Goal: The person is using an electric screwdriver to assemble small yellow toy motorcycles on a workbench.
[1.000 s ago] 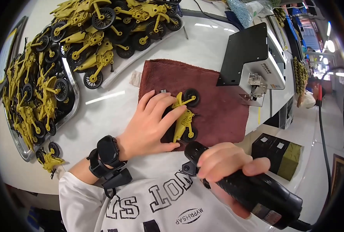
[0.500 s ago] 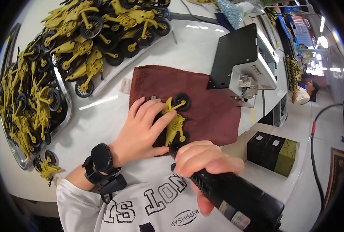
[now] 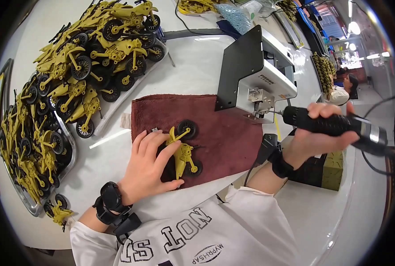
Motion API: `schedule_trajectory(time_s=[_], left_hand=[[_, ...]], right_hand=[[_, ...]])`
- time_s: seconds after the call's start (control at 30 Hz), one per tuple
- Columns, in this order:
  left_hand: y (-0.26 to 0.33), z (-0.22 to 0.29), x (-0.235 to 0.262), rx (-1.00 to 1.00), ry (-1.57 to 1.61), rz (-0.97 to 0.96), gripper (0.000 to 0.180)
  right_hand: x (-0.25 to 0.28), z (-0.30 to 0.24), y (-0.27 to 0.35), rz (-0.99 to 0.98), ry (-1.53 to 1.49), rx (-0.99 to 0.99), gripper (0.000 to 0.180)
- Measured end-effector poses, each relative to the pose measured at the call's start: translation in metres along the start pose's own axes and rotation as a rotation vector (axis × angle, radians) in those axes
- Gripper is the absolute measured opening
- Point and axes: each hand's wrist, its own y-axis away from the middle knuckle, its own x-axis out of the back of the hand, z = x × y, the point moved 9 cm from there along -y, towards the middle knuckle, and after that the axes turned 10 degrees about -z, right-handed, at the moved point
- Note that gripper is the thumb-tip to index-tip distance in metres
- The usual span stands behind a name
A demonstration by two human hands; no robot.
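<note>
Left hand (image 3: 149,165) flat, fingers spread on yellow toy motorcycle (image 3: 183,153); right hand (image 3: 318,133) raised, fingers around black electric screwdriver (image 3: 335,126).

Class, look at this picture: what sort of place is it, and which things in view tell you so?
Probably a toy assembly workshop. Trays piled with identical yellow toy motorbikes, one motorbike held on a brown towel by the left hand, and an electric screwdriver in the right hand at a screw-feeder machine.
</note>
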Motion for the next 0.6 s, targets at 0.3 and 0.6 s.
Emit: schedule_trajectory(time_s=[0.3,0.6], left_hand=[[0.0,-0.003,0.002,0.005,-0.005,0.014,0.081],[0.009,-0.005,-0.002,0.003,0.004,-0.018,0.079]], right_hand=[[-0.038,0.023,0.048,-0.239,-0.286,-0.304,0.071],[-0.111,-0.039,0.135,-0.652,-0.65,0.006,0.082]])
